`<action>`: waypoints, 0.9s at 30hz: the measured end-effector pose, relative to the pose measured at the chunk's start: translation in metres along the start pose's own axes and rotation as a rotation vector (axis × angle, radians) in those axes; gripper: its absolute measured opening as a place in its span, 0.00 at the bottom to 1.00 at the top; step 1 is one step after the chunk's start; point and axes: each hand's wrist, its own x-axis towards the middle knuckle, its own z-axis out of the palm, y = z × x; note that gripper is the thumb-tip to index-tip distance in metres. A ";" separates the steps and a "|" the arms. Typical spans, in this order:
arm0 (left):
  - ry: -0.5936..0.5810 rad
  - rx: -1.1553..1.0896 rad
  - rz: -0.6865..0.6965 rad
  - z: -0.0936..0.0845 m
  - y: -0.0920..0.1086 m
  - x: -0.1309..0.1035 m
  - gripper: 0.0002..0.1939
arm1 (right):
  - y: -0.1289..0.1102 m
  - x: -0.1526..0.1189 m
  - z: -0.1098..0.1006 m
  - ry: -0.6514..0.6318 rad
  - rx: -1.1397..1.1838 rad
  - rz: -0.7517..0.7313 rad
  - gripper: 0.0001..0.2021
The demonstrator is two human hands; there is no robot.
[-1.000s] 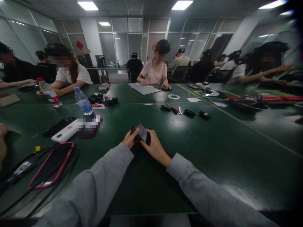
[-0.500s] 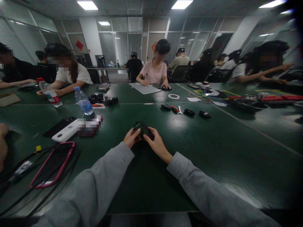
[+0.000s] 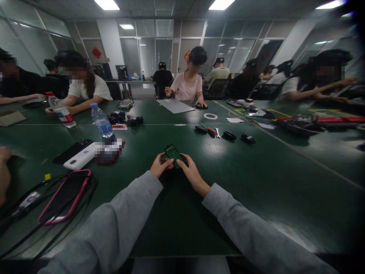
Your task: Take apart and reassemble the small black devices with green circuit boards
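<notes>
Grip of left hand [image 3: 162, 165] and right hand [image 3: 190, 171] around green circuit board [image 3: 172, 153].

Spread over the dark green table [image 3: 256, 182]: at ten o'clock, pink-rimmed phone [image 3: 70, 186]; at eleven, blue-capped bottle [image 3: 102, 122]; at twelve, grey board [image 3: 177, 106] and white ring [image 3: 210, 118]; toward one, small wrench [image 3: 218, 133]

The lower end of the board [image 3: 172, 151] is covered right now by both thumbs, and its fine markings are too small to be read. Most fingers of the left hand [image 3: 160, 165] and right hand [image 3: 193, 173] are hidden beneath it. Over at left, a person's arm [image 3: 3, 171] and the cables [image 3: 34, 188] are cut off by the edge. The dark-red item [image 3: 115, 156] is masked by pixels; far right, the red thing [image 3: 333, 120] is blurred.
</notes>
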 end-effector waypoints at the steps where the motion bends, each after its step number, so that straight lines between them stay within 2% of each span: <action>1: 0.000 -0.001 -0.002 0.000 0.000 0.000 0.30 | 0.000 0.000 0.000 0.002 0.008 0.001 0.22; 27: 0.012 0.003 -0.001 0.000 0.000 0.000 0.30 | 0.000 -0.001 0.001 0.003 -0.005 -0.008 0.21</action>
